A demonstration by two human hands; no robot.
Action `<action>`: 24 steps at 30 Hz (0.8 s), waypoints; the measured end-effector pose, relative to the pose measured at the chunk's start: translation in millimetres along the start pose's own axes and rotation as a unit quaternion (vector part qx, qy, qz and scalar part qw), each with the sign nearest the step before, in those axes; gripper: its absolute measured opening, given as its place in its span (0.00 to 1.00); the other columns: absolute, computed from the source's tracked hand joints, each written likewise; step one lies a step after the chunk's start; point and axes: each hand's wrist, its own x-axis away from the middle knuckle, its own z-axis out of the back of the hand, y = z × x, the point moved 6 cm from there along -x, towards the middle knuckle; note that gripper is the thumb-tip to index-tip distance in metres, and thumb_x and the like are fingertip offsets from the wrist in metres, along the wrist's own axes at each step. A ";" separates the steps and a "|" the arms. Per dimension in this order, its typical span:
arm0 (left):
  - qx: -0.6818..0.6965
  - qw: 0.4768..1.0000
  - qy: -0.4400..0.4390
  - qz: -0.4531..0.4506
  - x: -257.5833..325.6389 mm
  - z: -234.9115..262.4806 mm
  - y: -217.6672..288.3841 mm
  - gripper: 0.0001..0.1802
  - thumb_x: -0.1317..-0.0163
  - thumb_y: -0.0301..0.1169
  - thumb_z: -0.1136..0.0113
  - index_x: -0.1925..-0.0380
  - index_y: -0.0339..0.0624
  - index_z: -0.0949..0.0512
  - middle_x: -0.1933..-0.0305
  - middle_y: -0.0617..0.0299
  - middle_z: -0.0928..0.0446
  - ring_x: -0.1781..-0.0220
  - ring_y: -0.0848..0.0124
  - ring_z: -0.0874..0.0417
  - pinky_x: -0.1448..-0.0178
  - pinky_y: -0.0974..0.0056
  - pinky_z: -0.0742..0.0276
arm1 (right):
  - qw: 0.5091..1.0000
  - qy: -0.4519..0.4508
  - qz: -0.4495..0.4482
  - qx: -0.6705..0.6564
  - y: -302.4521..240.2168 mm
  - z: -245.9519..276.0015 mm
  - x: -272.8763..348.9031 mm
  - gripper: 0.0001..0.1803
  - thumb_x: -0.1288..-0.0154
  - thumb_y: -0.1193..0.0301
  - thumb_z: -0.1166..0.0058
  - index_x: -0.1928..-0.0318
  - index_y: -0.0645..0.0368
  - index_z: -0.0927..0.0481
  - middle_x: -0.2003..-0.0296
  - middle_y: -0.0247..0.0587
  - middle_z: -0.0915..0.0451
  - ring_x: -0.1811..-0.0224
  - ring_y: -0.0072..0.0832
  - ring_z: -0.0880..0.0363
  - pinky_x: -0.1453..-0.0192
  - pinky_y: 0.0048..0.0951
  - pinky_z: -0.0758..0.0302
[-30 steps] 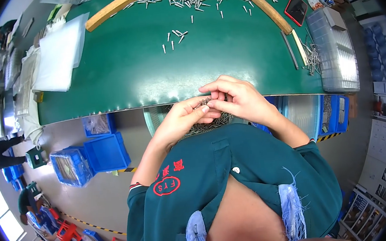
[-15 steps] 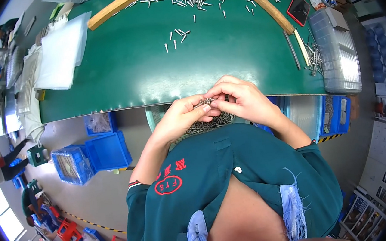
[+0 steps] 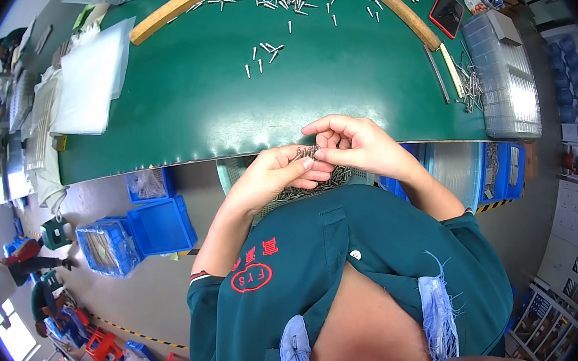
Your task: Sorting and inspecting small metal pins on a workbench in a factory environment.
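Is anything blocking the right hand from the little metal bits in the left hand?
Nothing visible is: the right hand reaches right up to the small metal parts held in the left hand.

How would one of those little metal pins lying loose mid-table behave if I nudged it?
The pin would probably roll, since it looks slim and roundish on a flat green table. Its metallic shine suggests it's stiff and fairly heavy for its size, and perhaps a little slippery.
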 end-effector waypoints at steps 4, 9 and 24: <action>0.001 1.000 -0.001 0.000 -0.8 0.4 -1.6 0.21 0.30 0.34 0.51 0.43 0.29 0.30 0.51 0.48 0.21 0.50 0.63 0.18 0.47 0.65 0.20 | 1.000 -0.002 0.004 -0.003 -0.1 -0.9 -0.1 0.18 0.39 0.74 0.43 0.47 0.60 0.24 0.71 0.28 0.24 0.70 0.13 0.27 0.65 0.17 0.28; 0.001 1.000 -0.003 -0.004 -1.5 1.3 -2.0 0.21 0.30 0.35 0.50 0.44 0.30 0.30 0.52 0.48 0.21 0.50 0.64 0.18 0.46 0.65 0.20 | 1.000 -0.001 0.005 -0.008 0.8 -1.3 -0.8 0.18 0.38 0.76 0.43 0.46 0.60 0.24 0.71 0.25 0.25 0.70 0.10 0.30 0.66 0.15 0.31; 0.007 1.000 -0.001 0.000 -0.5 1.9 -1.5 0.21 0.30 0.34 0.51 0.44 0.29 0.30 0.51 0.47 0.21 0.49 0.63 0.18 0.46 0.65 0.21 | 0.999 -0.004 0.000 -0.034 1.4 -2.8 -1.8 0.18 0.38 0.77 0.45 0.46 0.61 0.24 0.71 0.25 0.25 0.70 0.10 0.30 0.65 0.15 0.31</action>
